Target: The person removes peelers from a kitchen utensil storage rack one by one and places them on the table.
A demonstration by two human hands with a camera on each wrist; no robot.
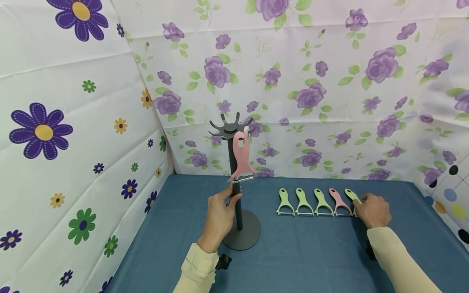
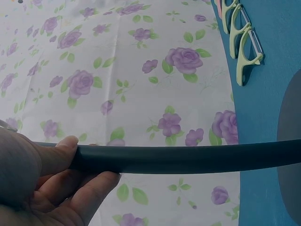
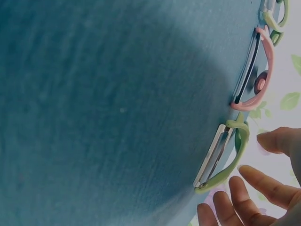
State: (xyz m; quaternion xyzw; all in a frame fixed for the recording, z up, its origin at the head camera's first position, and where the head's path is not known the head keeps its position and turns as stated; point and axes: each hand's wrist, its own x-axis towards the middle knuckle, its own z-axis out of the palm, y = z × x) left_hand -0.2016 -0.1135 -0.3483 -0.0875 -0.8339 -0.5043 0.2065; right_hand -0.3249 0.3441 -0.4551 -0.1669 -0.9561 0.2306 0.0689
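In the head view, the left hand (image 1: 220,212) grips the dark stand (image 1: 239,217) below a hanging pink peeler (image 1: 242,156); the right hand (image 1: 374,209) is at the rightmost green peeler (image 1: 354,196) on blue cloth (image 1: 300,256). In the left wrist view, thumb and fingers clamp the stand's pole (image 2: 188,160). In the right wrist view, thumb and fingers are apart beside that peeler, contact hard to tell.

We record black pole (image 1: 239,215) in left hand (image 1: 220,211), pink peeler (image 1: 241,156) above that grip, green peeler (image 1: 351,194) at right hand (image 1: 373,209), purple-rose-patterned cloth (image 1: 293,49) behind.
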